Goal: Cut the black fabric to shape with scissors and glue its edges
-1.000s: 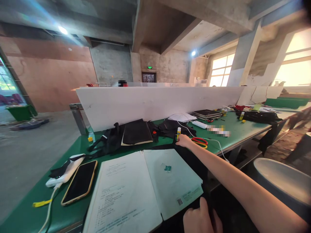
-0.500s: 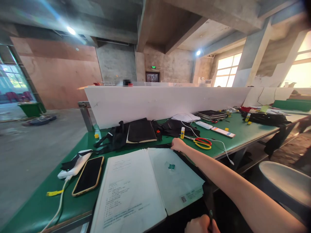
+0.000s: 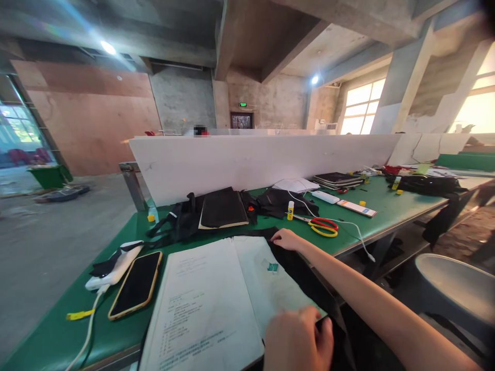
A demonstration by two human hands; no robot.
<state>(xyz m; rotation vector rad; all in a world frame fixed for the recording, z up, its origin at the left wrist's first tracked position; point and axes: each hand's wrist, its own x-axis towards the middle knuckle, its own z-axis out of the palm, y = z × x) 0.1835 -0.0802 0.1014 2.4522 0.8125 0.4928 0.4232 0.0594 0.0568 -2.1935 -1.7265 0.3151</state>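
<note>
An open book lies near the table's front edge, its printed page at left and its pale green cover at right. Black cloth runs along the cover's outer edge and extends beneath the book. At the far top corner of the cover, my right hand pinches the cloth's edge. My left hand, blurred, is over the cover's near right corner, with black cloth showing between thumb and fingers. Close beyond the right hand are red-and-yellow-handled scissors and a yellow glue stick.
A phone and a white power strip with a cable are left of the book. Behind it lie a black-covered book and black cloth pieces. A white partition borders the green table. A grey stool stands at right.
My left hand has moved up and left from the bottom edge onto the cover's near corner. The black cloth now shows as a wider strip along the cover's side. My right hand stays at the far corner.
</note>
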